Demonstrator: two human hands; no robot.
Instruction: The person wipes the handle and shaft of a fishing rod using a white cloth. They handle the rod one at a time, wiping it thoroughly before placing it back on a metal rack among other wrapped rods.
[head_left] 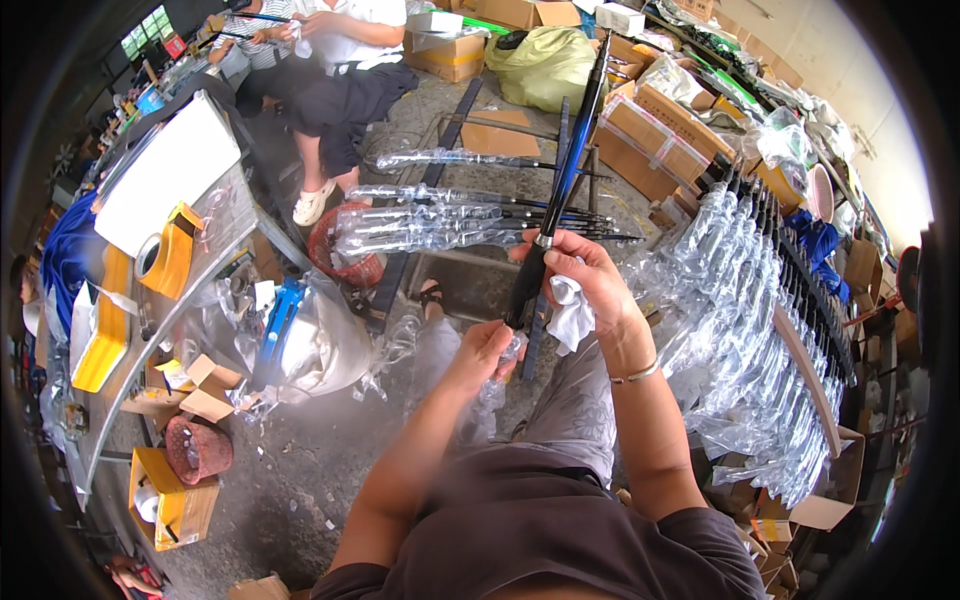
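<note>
A black and blue telescopic fishing rod (574, 160) slants up and away in front of me. My right hand (588, 272) is closed round it just above the black grip (526, 288). A crumpled white cloth (570, 316) hangs from the same hand. Lower down, my left hand (482, 358) is closed at the butt end, with a clear plastic sleeve (486, 400) bunched in its fingers and trailing below. Whether those fingers also press on the rod itself is hidden. Beyond the hands, several rods in clear sleeves (430, 228) lie across a low metal rack (470, 262).
Many sleeved rods (740, 300) lean in a dense row on my right. On the left stands a table (225, 215) with a tape roll (150, 255). Red baskets (198, 450), cardboard boxes (655, 140) and a pale green sack (545, 68) surround me. Another person (350, 50) sits ahead.
</note>
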